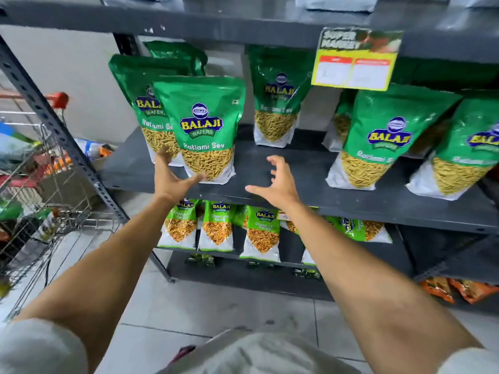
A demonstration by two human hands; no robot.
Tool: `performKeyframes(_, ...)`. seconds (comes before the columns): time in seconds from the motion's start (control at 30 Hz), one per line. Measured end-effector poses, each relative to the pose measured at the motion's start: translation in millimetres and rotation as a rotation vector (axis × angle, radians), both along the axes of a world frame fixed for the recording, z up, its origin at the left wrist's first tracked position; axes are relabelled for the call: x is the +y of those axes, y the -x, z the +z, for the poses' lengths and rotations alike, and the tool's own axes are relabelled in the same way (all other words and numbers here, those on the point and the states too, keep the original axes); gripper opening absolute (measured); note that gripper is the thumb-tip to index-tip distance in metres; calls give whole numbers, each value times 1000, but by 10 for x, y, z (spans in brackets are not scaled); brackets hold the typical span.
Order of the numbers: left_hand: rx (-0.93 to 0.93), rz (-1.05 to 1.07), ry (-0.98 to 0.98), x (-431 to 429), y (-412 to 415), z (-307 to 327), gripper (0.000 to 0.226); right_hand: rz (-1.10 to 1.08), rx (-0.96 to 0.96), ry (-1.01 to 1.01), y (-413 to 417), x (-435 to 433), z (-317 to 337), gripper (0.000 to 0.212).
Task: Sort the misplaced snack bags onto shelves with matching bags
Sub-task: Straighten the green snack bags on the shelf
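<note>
Though unheld, Ratlami Sev bag (205, 130) upright.

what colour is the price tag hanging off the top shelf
Mostly yellow, with a dark printed header and red-topped white boxes; the head view, the only one, shows it.

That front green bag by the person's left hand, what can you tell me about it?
The front Ratlami Sev bag is a glossy plastic pouch, green above and white at the base, with a clear window showing thin yellow sticks. It bears a blue and yellow Balaji Wafers logo. It stands upright, sealed, on the dark metal shelf, overlapping a matching bag behind. The left hand is open against its lower left edge, thumb at its base.
</note>
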State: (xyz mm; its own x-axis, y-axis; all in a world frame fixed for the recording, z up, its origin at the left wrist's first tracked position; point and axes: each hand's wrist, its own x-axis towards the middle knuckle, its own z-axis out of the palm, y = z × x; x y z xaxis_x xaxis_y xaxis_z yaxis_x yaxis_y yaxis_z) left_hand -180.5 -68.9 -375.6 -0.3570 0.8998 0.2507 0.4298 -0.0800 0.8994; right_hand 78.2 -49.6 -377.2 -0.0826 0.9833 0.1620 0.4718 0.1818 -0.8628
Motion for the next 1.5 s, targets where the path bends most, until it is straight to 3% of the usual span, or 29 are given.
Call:
performKeyframes(0.27, -54, -135, 88, 406, 15, -109, 97, 59, 26, 143, 619, 583, -135, 96)
performKeyframes(0.4, -32, -84, 89, 476, -82, -105, 97, 64, 83, 168, 712, 644, -122, 85)
performKeyframes(0.67, -3, -135, 19, 750, -657, -3, 86, -23, 37, 130, 38, 778, 150, 79)
performKeyframes(0.9, -9, -263, 55, 933, -1300, -63, 95, -214, 16, 153, -592, 673, 91, 72)
performKeyframes(1.2, 83, -279, 61, 851, -1417, -146, 94, -171, -98, 207, -629, 600, 1, 72)
performKeyframes(1.33, 222, -339, 90, 764, -1333, -107, 98, -176, -230, 196, -626, 524, 101, 67)
performKeyframes(1.5, 466, -302, 118, 482, -1109, 139, 99, -179, -261, 107, -658, 213, 381, 64)
